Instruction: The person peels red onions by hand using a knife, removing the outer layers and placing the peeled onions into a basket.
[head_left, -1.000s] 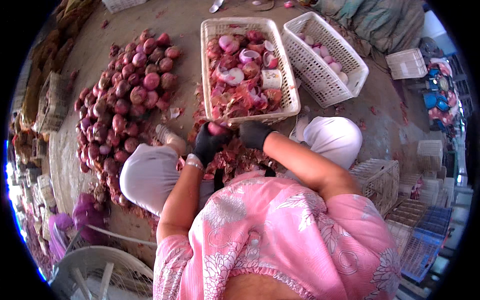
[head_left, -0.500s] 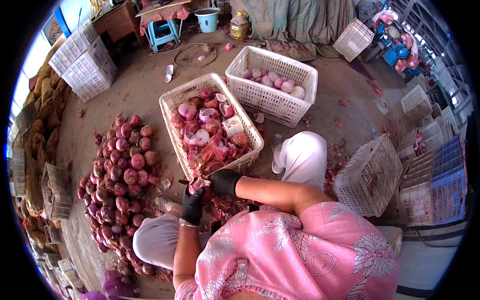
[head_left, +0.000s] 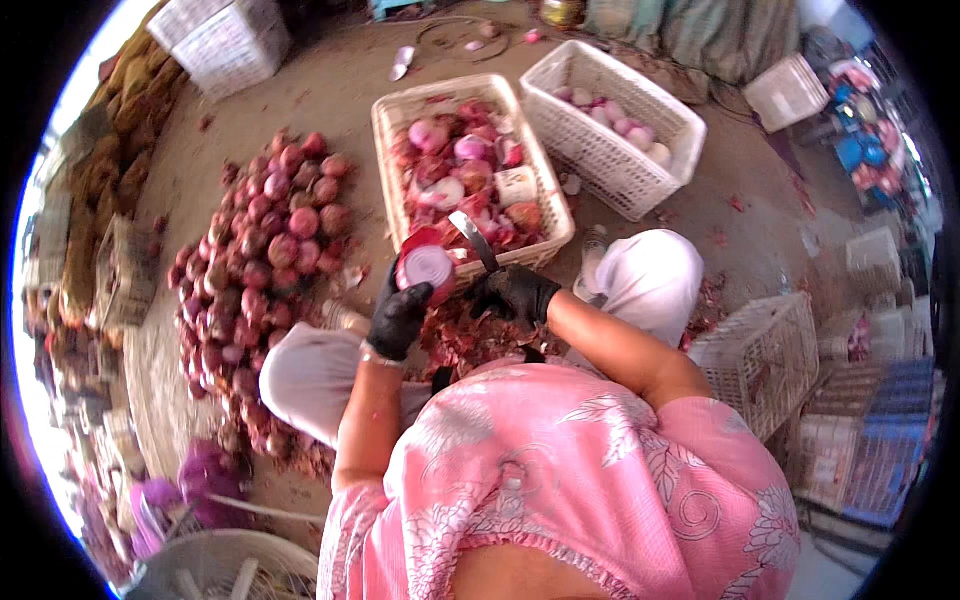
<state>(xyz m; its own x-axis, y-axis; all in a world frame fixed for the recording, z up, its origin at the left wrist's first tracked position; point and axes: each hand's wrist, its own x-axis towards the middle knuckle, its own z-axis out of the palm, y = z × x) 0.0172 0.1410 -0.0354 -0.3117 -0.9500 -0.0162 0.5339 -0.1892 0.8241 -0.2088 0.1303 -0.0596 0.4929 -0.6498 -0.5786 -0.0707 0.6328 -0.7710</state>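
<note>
Gloved in black, my left hand (head_left: 400, 318) is closed around a red onion (head_left: 428, 268) whose cut face shows pale rings. My right hand (head_left: 512, 296), also in a black glove, grips a knife (head_left: 473, 238) with its blade pointing up and to the left, apart from the onion. Just beyond both hands stands a white plastic crate (head_left: 562, 218) filled with red onions, cut pieces and loose skins. Loose onion skins (head_left: 470, 335) lie on the floor between my knees.
A heap of red onions (head_left: 262, 250) covers the floor at left. Another white crate (head_left: 640, 185), holding peeled onions (head_left: 622, 126), stands at the far right of the first. More crates (head_left: 765, 350) stand at right. A round container (head_left: 225, 565) is at the lower left.
My right hand with the knife has drawn away from the onion to the right. The onion now shows a cut, ringed face. The whole view has shifted.
</note>
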